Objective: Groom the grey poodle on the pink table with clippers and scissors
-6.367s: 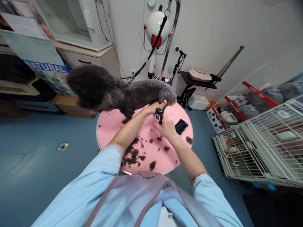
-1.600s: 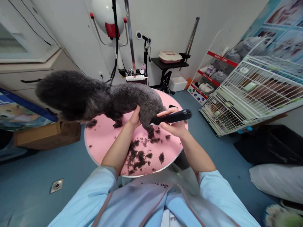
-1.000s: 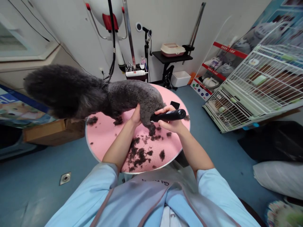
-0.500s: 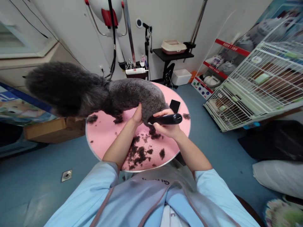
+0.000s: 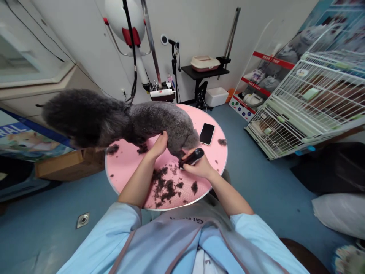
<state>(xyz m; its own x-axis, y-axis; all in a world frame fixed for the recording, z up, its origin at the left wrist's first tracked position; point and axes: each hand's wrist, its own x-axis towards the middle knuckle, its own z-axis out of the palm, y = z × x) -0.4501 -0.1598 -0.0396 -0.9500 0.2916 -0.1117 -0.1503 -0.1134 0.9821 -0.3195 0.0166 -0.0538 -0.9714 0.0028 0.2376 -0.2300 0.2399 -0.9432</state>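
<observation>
A dark grey dog (image 5: 159, 114) stands on a round pink grooming table (image 5: 125, 167), its body cropped short and its head fluffy, facing left. My left hand (image 5: 160, 145) holds the dog at the belly just ahead of the hind leg, thumb up; its other fingers are mostly hidden. In my closed right hand (image 5: 202, 166) is a black hair clipper (image 5: 195, 156), slanting down with its head at the lower hind leg near the paw. Clumps of cut dark hair (image 5: 169, 188) lie on the near part of the table.
A phone (image 5: 207, 134) lies right of the dog's rump. Behind the table stand a white dryer (image 5: 125, 19) and a bottle (image 5: 162, 93) in a holder. Wire cages (image 5: 308, 95) are on the right; a cardboard box (image 5: 59, 163) sits on the left.
My right hand has moved down and slightly left, bringing the clipper from the upper hind leg to near the paw, now tilted more. My left hand has shifted slightly left and down.
</observation>
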